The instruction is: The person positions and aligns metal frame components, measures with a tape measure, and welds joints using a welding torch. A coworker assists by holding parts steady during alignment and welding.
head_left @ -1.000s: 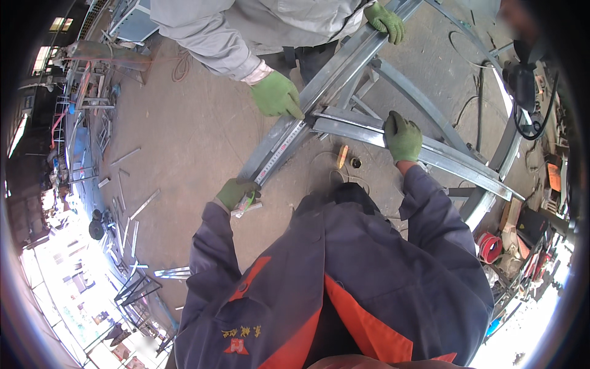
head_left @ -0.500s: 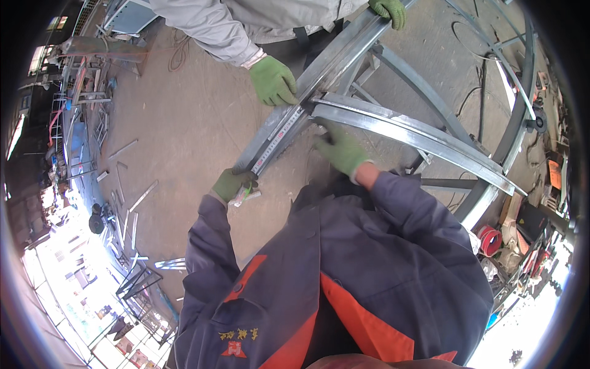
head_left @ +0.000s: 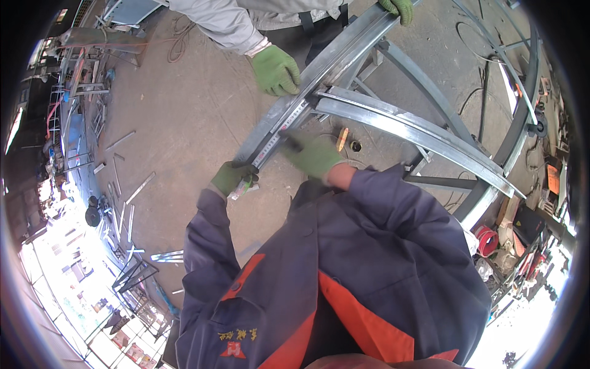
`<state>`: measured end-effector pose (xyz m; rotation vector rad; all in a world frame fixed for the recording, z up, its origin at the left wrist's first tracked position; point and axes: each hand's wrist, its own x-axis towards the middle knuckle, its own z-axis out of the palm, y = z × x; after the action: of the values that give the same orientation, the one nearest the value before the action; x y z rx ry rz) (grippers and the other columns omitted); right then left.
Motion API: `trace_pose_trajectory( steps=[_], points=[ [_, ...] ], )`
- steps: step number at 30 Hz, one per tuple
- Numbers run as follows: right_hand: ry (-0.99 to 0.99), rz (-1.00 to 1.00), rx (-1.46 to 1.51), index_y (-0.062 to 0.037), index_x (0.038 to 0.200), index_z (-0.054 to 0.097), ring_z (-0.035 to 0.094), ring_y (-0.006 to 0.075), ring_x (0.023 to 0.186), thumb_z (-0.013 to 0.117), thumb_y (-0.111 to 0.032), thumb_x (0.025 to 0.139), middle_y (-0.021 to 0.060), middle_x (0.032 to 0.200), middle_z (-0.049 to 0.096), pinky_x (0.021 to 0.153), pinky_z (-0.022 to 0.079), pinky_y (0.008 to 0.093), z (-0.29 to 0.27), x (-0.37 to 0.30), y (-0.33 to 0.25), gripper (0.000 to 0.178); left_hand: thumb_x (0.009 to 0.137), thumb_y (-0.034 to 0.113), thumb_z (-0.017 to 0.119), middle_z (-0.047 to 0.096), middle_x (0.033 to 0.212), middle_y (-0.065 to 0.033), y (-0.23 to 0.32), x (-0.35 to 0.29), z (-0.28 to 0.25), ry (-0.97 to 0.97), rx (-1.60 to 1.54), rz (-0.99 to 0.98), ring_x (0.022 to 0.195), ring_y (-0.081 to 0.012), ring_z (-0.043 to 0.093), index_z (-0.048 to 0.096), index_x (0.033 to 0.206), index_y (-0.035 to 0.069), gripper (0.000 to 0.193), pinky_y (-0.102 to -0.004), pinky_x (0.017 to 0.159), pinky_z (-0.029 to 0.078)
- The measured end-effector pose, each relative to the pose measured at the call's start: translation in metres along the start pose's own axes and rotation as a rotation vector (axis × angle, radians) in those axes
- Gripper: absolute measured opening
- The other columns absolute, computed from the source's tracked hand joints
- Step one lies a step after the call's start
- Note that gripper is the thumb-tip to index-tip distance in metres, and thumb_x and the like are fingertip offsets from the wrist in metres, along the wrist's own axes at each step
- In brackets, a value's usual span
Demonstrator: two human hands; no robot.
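Note:
A tape measure's white blade (head_left: 268,148) lies along a grey metal beam (head_left: 326,61) that runs diagonally from lower left to upper right. At the beam's lower end, my left hand (head_left: 230,177), in a green glove, is closed around the tape; a small clear and greenish piece shows beneath it. My right hand (head_left: 313,157), also gloved, is beside the blade's middle, its fingers smeared by motion. A co-worker's gloved hand (head_left: 275,71) rests on the beam's far side, and their other hand (head_left: 399,8) is at its upper end.
A curved metal bar (head_left: 418,132) meets the beam and reaches right across a larger frame (head_left: 513,138). On the floor are a small orange object (head_left: 342,139), a black round piece (head_left: 355,146) and metal offcuts (head_left: 140,187) at left. A red reel (head_left: 487,240) sits right.
My right hand has moved left and down from the bars' joint to beside the tape blade, uncovering the small floor objects. My left hand stays at the beam's lower end.

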<state>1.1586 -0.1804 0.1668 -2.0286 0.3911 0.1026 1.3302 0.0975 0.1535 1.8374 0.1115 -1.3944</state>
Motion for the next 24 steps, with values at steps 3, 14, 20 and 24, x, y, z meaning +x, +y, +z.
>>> trace_pose_trajectory(
  steps=[3,14,20,24],
  points=[
    [0.447,-0.265,-0.331,-0.0132,0.135,0.080,0.076,0.0343,0.121,0.076,-0.037,0.100,0.0117,0.131,0.081,0.110,0.055,0.0525,-0.052,0.012,0.029,0.042,0.104,0.019,0.076,0.084,0.094,-0.0155,0.002,-0.004,0.003,0.005,0.074,0.022,0.082,-0.0219,0.080,0.086,0.113,-0.004,0.026,-0.0363,0.080,0.063],
    [0.462,-0.312,-0.564,-0.0113,0.115,0.084,0.072,0.0324,0.127,0.074,-0.028,0.097,0.0051,0.133,0.080,0.112,0.053,0.0519,-0.086,0.062,0.095,0.027,0.103,0.017,0.076,0.084,0.092,-0.0133,0.007,-0.009,0.006,0.007,0.153,0.025,0.085,-0.0204,0.080,0.087,0.111,-0.004,0.025,-0.0363,0.082,0.063],
    [0.451,-0.358,-0.595,-0.0076,0.114,0.083,0.073,0.0338,0.127,0.073,-0.023,0.099,0.0087,0.130,0.082,0.111,0.055,0.0505,-0.077,0.079,0.100,0.024,0.103,0.015,0.076,0.084,0.092,-0.0138,0.007,-0.006,0.003,0.014,0.174,0.020,0.084,-0.0210,0.081,0.086,0.110,-0.006,0.025,-0.0358,0.082,0.063],
    [0.463,-0.353,-0.603,-0.0070,0.114,0.083,0.073,0.0340,0.126,0.073,-0.022,0.099,0.0102,0.128,0.082,0.110,0.055,0.0507,-0.075,0.078,0.094,0.023,0.103,0.016,0.077,0.083,0.089,-0.0135,0.011,-0.007,0.004,0.030,0.203,-0.022,0.081,-0.0199,0.079,0.086,0.108,-0.007,0.026,-0.0356,0.080,0.062]
  ],
)
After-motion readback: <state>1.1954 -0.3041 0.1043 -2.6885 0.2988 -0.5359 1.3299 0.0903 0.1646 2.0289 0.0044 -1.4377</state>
